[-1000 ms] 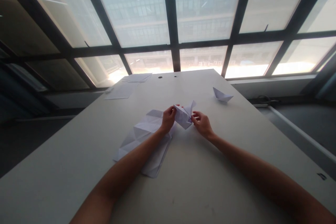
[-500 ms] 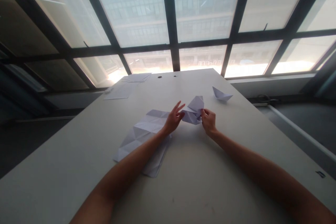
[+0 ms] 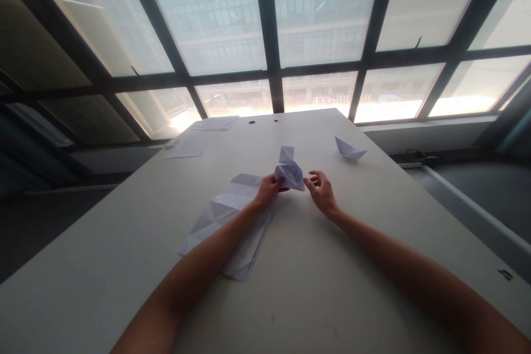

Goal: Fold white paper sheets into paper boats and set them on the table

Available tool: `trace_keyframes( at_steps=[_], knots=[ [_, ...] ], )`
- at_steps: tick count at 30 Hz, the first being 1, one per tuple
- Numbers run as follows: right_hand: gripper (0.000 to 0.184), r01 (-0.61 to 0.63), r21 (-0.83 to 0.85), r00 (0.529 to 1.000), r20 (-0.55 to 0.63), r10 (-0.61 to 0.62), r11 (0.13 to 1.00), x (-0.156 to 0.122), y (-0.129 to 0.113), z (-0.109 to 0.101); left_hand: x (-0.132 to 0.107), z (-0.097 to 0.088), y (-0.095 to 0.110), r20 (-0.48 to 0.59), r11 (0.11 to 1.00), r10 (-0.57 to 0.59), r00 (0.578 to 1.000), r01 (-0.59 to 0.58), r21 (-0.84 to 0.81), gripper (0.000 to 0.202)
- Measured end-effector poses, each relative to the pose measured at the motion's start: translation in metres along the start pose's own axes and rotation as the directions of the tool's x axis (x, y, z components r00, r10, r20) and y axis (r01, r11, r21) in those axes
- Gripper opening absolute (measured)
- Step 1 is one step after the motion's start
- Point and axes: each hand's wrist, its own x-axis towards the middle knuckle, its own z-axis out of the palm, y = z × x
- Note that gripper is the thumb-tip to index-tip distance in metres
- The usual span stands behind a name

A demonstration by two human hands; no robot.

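Observation:
A small folded white paper piece (image 3: 289,170) stands up above the middle of the table. My left hand (image 3: 269,190) is closed on its lower left corner. My right hand (image 3: 320,190) hovers just to the right of the piece with its fingers loosely spread, apart from the paper. Under my left forearm lies a larger creased white sheet (image 3: 230,215), flat on the table (image 3: 315,287).
A finished paper boat (image 3: 349,150) rests at the right side of the table. Loose white sheets (image 3: 194,142) lie at the far left corner, with a stack (image 3: 218,122) behind them. Large windows rise beyond the table's far edge.
The folded piece passed from my right hand to my left. My left hand, open half a second ago, has closed on it; my right hand has let go and opened.

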Motion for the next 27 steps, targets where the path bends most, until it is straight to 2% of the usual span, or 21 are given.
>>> trace_keyframes(
  at_steps=[3,5,7,14,16,18,20,22,25,27],
  knots=[
    [0.034,0.151,-0.081,0.988,0.011,-0.151,0.985,-0.006,-0.006,0.000,0.002,-0.002,-0.002,-0.071,1.000,0.015,0.997,-0.016,-0.012,0.055],
    [0.022,0.287,-0.177,0.958,0.046,-0.283,0.941,-0.009,-0.010,-0.001,0.002,-0.002,-0.002,-0.078,1.000,0.028,0.997,-0.029,-0.007,0.054],
    [0.013,0.376,-0.280,0.927,0.109,-0.360,0.883,-0.011,-0.013,-0.001,0.001,-0.001,-0.002,-0.076,0.999,0.040,0.996,-0.040,0.004,0.054],
    [0.010,0.367,-0.507,0.930,0.181,-0.320,0.780,-0.008,-0.001,-0.002,-0.001,0.001,0.004,-0.043,0.996,0.056,0.998,-0.052,0.074,0.055],
    [0.012,0.365,-0.483,0.931,0.186,-0.314,0.796,-0.007,0.000,-0.002,-0.001,0.002,0.004,-0.042,0.995,0.051,0.998,-0.047,0.085,0.055],
    [0.010,0.336,-0.375,0.942,0.137,-0.307,0.864,-0.006,-0.001,-0.002,0.000,0.002,0.003,-0.042,0.997,0.039,0.998,-0.036,0.068,0.054],
    [0.009,0.266,-0.200,0.964,0.047,-0.262,0.943,-0.003,-0.003,0.000,0.001,0.002,0.001,-0.055,0.999,0.020,0.998,-0.019,0.036,0.054],
    [0.013,0.151,-0.014,0.986,-0.066,-0.151,0.989,0.000,-0.002,0.001,0.003,0.001,-0.001,-0.083,1.000,0.000,0.997,0.001,0.001,0.053],
    [0.020,-0.074,0.204,0.974,-0.194,0.115,0.976,0.006,0.007,0.000,0.005,-0.001,-0.002,-0.132,0.997,-0.038,0.991,0.029,-0.071,0.048],
    [0.021,-0.210,0.286,0.941,-0.201,0.273,0.935,0.011,0.015,-0.001,0.006,-0.002,0.000,-0.141,0.992,-0.063,0.988,0.046,-0.121,0.042]
  ],
)
